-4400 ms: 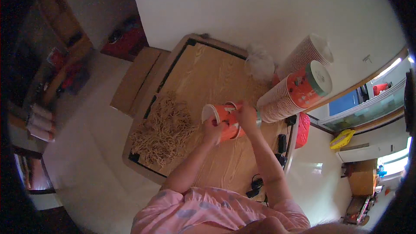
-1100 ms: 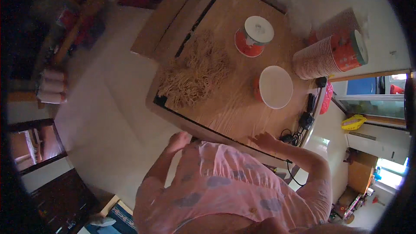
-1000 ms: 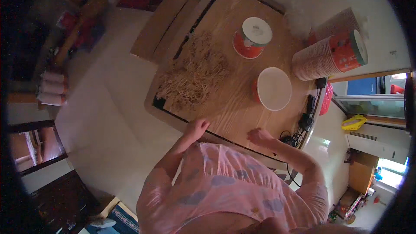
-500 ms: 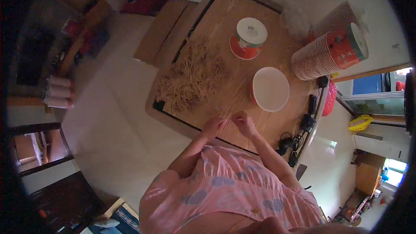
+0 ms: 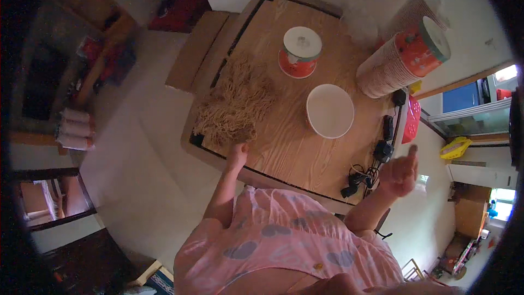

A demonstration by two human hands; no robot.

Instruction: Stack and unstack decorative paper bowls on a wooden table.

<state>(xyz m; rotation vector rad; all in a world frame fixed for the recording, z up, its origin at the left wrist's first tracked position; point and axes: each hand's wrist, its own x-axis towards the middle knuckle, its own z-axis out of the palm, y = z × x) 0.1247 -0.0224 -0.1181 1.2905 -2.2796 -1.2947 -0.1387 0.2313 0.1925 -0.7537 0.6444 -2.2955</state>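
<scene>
Since half a second ago, my wearer's two hands, then meeting at the table's near edge, have parted; the two single tubs keep their places on the wood. Clock positions are read from the middle of the table (image 5: 289,147), with 12 at the top of the view.

The left hand (image 5: 238,154) lies toward 7 to 8 o'clock, at the near border of a tangled heap of tan strands (image 5: 234,101), which spreads over the tabletop at 9. Its fingers are curled in; I cannot tell whether they grip a strand. The right hand (image 5: 399,175) is raised at 4 o'clock, beyond the table's edge, one digit extended upward and the others folded; whether anything thin is pinched there, I cannot tell.

At 12 stands an inverted red tub (image 5: 300,52), white base uppermost; toward 4, near the centre, an open tub (image 5: 330,111) shows its white interior. A tall nested stack of tubs (image 5: 401,57) occupies 2 o'clock, with a second stack (image 5: 413,13) behind it. Black cables (image 5: 357,178) lie coiled at 5, just beside a black adapter (image 5: 383,151).
</scene>
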